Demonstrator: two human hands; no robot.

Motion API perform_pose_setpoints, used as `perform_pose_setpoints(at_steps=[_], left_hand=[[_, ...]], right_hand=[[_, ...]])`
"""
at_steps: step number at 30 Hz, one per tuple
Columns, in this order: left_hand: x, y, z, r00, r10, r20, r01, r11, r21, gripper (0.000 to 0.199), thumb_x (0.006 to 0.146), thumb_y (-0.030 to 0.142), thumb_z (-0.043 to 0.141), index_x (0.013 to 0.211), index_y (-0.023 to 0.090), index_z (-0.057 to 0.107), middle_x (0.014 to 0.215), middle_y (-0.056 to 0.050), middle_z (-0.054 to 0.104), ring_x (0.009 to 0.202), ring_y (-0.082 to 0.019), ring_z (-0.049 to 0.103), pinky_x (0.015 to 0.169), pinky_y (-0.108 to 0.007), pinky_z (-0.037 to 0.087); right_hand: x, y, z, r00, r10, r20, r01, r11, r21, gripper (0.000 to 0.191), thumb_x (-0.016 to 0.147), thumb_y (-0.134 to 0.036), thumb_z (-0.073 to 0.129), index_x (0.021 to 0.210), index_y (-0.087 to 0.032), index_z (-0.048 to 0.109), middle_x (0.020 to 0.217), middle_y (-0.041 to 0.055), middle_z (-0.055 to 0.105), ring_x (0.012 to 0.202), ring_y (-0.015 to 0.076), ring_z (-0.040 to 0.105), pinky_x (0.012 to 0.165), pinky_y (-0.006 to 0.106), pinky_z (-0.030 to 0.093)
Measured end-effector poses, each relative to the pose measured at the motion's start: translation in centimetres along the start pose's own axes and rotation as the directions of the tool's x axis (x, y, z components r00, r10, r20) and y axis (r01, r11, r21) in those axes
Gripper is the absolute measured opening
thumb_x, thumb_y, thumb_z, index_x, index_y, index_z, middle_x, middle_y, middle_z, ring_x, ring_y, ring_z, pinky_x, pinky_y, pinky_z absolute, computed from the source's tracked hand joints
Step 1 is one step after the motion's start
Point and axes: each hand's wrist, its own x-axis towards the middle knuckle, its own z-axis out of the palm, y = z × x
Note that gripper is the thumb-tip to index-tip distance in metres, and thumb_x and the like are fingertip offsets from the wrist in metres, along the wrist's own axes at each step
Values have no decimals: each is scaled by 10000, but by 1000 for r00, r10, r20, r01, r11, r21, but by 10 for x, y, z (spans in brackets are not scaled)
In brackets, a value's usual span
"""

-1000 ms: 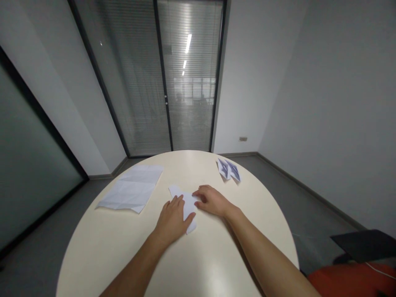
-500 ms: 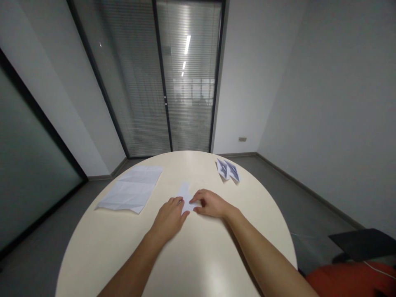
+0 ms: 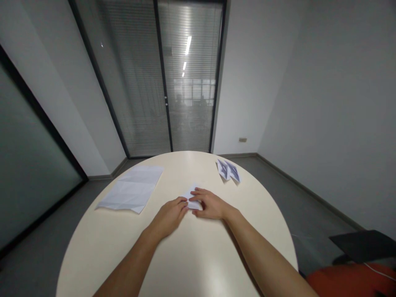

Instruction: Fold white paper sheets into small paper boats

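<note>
A small folded piece of white paper point(image 3: 194, 204) lies on the round table between my two hands. My left hand point(image 3: 169, 216) pinches its left corner between thumb and fingers. From the right, my right hand point(image 3: 212, 205) reaches over the paper, its fingers apart and resting on top. The thumb of that hand is at the near edge, with a gap between it and the fingers. Part of the paper is hidden under the right fingers.
A large creased white sheet point(image 3: 131, 187) lies on the left of the cream table point(image 3: 198, 251). Two folded paper pieces point(image 3: 228, 170) with dark shading sit near the far right edge. Beyond the table's right side are a red seat point(image 3: 343, 280) and a dark flat panel point(image 3: 365, 245).
The small paper has turned, its upper part now pointing to the right under my right fingers. My left hand has shifted slightly, and its thumb and fingers have come together at the paper.
</note>
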Motion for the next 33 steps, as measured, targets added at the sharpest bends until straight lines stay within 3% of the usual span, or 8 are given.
perform_pose_setpoints(at_steps=[10, 16, 21, 28, 33], left_hand=[[0, 7, -4, 996, -85, -21, 86, 996, 11, 358, 1064, 321, 337, 1111, 220, 677, 1128, -60, 723, 1026, -208, 691, 903, -316, 506], [1, 4, -3, 991, -133, -29, 130, 988, -84, 359, 1064, 312, 308, 1089, 218, 654, 1094, -60, 729, 1001, -208, 691, 875, -311, 491], [3, -3, 3, 987, -134, -85, 118, 978, -171, 382, 1067, 326, 289, 1046, 204, 650, 1030, -73, 718, 972, -216, 677, 876, -320, 484], [5, -3, 3, 972, -154, -174, 116, 971, -210, 355, 1050, 337, 329, 960, 207, 646, 942, -68, 711, 894, -217, 667, 826, -324, 480], [5, -4, 1, 953, -209, -221, 168, 967, -190, 228, 1001, 311, 454, 1038, 214, 657, 1009, -59, 735, 955, -217, 681, 839, -312, 484]], right_hand=[[-2, 3, -2, 999, 13, -53, -12, 1000, 11, 361, 944, -352, 641, 1253, -182, 713, 1340, 146, 680, 1272, 284, 609, 1103, 426, 445], [1, -4, -8, 996, -19, -86, 19, 1000, 1, 250, 962, -300, 626, 1164, -190, 724, 1116, 91, 747, 1062, 230, 656, 985, 356, 472], [1, -1, -9, 994, 40, -102, -46, 997, -57, 171, 969, -287, 624, 1027, -174, 738, 990, 88, 725, 936, 214, 636, 876, 317, 460], [2, 3, -9, 988, 84, -133, -90, 995, -37, 206, 1011, -302, 570, 993, -162, 720, 993, 94, 723, 944, 208, 635, 878, 311, 448], [2, 2, -14, 976, 169, -139, -176, 983, -43, 245, 1032, -303, 524, 1006, -162, 723, 988, 97, 741, 924, 209, 646, 849, 309, 445]])
